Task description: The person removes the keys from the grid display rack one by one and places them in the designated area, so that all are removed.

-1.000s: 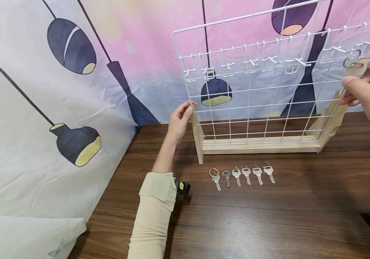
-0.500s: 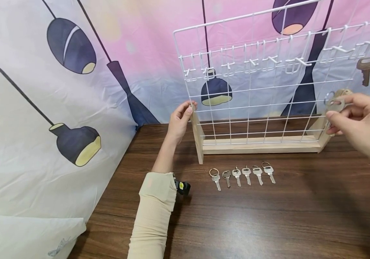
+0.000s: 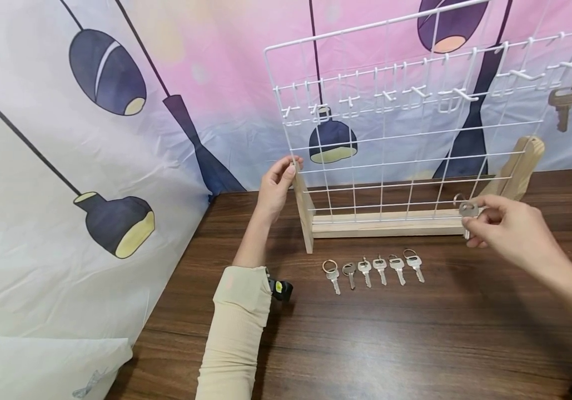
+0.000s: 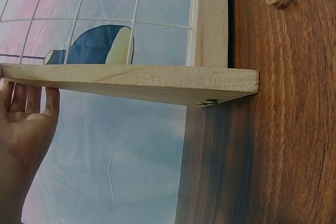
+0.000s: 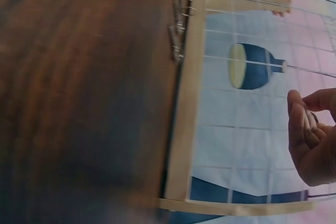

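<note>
My left hand [image 3: 274,189] grips the upper end of the left wooden side [image 3: 303,208] of a white wire grid rack. In the left wrist view its fingers [image 4: 34,98] lie against that wooden side. My right hand [image 3: 511,225] pinches a silver key [image 3: 468,209] with a ring, in front of the rack's lower right part. The right wrist view shows this hand, but the key is mostly hidden there. Several keys with rings, among them a left-end key [image 3: 333,275], lie in a row on the table before the rack. Another key [image 3: 563,100] hangs from a hook at the far right.
White hooks [image 3: 418,91] line the grid's upper part. The rack's wooden base [image 3: 386,225] stands on the brown wooden table [image 3: 366,344]. Behind it hangs a printed cloth [image 3: 245,83]. A black strap device [image 3: 282,290] is at my left wrist.
My right hand has moved down and left from the far-right hook, carrying the silver key. The hanging key and the right wooden side have come into view. My left hand stays put.
</note>
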`<act>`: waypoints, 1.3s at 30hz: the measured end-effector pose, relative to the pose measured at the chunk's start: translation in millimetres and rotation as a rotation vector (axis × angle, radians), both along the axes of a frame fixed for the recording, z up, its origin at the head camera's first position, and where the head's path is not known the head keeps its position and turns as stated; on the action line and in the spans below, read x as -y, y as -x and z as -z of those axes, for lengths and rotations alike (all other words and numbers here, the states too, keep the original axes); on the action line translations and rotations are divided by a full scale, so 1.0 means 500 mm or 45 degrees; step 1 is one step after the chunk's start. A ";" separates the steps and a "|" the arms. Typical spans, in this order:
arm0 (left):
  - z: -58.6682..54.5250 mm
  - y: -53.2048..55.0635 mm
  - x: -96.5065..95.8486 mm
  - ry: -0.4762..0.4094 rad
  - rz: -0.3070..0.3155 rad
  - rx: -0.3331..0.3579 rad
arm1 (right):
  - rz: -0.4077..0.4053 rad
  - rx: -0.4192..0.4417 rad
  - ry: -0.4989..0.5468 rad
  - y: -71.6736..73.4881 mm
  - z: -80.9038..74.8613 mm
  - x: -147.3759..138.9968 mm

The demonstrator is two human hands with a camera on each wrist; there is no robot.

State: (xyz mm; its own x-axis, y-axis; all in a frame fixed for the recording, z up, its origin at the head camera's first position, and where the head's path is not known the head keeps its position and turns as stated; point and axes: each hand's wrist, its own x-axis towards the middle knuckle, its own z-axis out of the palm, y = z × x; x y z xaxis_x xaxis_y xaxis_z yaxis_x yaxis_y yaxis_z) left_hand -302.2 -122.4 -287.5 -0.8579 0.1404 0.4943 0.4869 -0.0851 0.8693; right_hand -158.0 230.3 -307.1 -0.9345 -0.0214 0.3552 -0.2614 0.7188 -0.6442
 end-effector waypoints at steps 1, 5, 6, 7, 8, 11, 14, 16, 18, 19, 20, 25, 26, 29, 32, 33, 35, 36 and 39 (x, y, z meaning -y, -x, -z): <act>0.000 0.000 0.000 0.001 0.001 -0.001 | -0.017 0.025 -0.005 0.002 0.007 0.002; 0.002 0.002 0.001 0.004 -0.004 -0.003 | -0.135 0.150 0.035 0.013 0.037 0.009; 0.002 0.002 0.001 0.003 -0.004 -0.005 | -0.169 0.193 0.061 0.015 0.043 0.011; 0.002 0.003 0.000 0.002 -0.005 -0.008 | -0.197 0.236 0.082 0.018 0.049 0.013; 0.003 0.003 0.000 0.001 -0.007 -0.010 | -0.224 0.273 0.099 0.021 0.055 0.015; 0.003 0.003 0.000 0.001 -0.011 -0.020 | -0.278 0.380 0.146 0.029 0.070 0.019; 0.002 0.002 0.001 0.000 -0.010 -0.026 | -0.313 0.467 0.173 0.037 0.084 0.023; 0.002 0.001 0.001 0.001 -0.011 -0.026 | -0.335 0.534 0.198 0.042 0.092 0.024; 0.002 0.001 0.002 -0.001 -0.011 -0.023 | -0.344 0.610 0.219 0.047 0.099 0.025; 0.002 0.001 0.002 0.000 -0.013 -0.022 | -0.347 0.643 0.231 0.049 0.102 0.026; 0.003 0.001 0.003 0.002 -0.015 -0.024 | -0.349 0.676 0.240 0.050 0.105 0.026; 0.003 0.003 0.002 0.011 -0.010 -0.032 | -0.353 0.773 0.276 0.056 0.119 0.026; 0.003 0.003 0.001 0.009 -0.008 -0.032 | -0.352 0.782 0.276 0.057 0.121 0.026; 0.004 0.005 0.000 0.001 -0.004 -0.028 | -0.359 0.808 0.281 0.057 0.124 0.027; 0.004 0.005 0.001 -0.005 -0.001 -0.026 | -0.369 0.825 0.278 0.056 0.127 0.030; 0.004 0.005 0.001 -0.005 -0.001 -0.027 | -0.371 0.829 0.275 0.056 0.128 0.030; 0.003 0.004 0.000 -0.004 -0.002 -0.026 | -0.371 0.832 0.263 0.057 0.130 0.030; 0.003 0.003 0.000 -0.004 -0.002 -0.026 | -0.369 0.831 0.256 0.057 0.131 0.030; 0.001 0.002 -0.001 -0.005 -0.007 -0.023 | -0.366 0.832 0.242 0.058 0.133 0.030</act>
State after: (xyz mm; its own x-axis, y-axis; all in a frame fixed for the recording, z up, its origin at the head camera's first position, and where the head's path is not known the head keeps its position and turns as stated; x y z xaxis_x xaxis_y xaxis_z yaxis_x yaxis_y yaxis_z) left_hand -303.2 -121.8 -288.3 -0.8494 0.1340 0.5104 0.5032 -0.0858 0.8599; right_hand -187.2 215.1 -373.9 -0.9234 -0.2911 -0.2501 0.0572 0.5399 -0.8398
